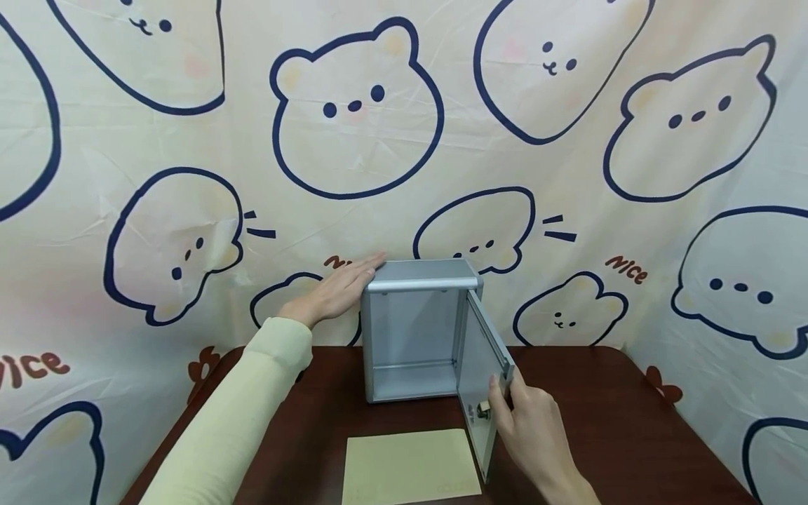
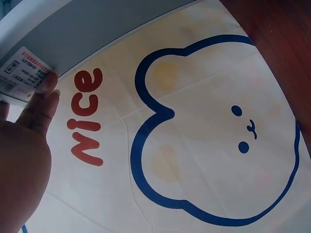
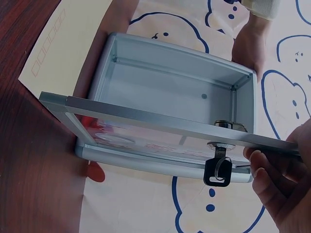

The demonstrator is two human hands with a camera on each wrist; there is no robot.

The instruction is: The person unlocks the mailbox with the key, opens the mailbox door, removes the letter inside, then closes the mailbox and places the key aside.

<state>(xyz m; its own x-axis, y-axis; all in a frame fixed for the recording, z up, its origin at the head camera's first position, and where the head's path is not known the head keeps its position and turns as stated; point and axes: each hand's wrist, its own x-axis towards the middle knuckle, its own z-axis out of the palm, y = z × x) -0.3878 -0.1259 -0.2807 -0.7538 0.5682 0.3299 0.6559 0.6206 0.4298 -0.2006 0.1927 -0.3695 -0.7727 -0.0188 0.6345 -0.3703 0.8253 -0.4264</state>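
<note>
A grey metal box [image 1: 419, 272] stands on the table with its front facing me, and nothing shows inside it. Its hinged door [image 1: 477, 351] is swung out toward me on the right side. My left hand [image 1: 334, 289] rests with extended fingers on the box's upper left corner; in the left wrist view its fingertips touch the side near a printed white label [image 2: 24, 73]. My right hand [image 1: 536, 428] pinches the door's free edge between thumb and fingers. Beside those fingers, a black-headed key [image 3: 217, 172] with a ring hangs in the door's lock.
A pale yellow envelope [image 1: 410, 466] lies flat on the dark brown table [image 1: 587, 414] in front of the box, close to the door's lower edge. Behind and at both sides hangs a cream cloth [image 1: 353, 231] printed with cartoon animal heads.
</note>
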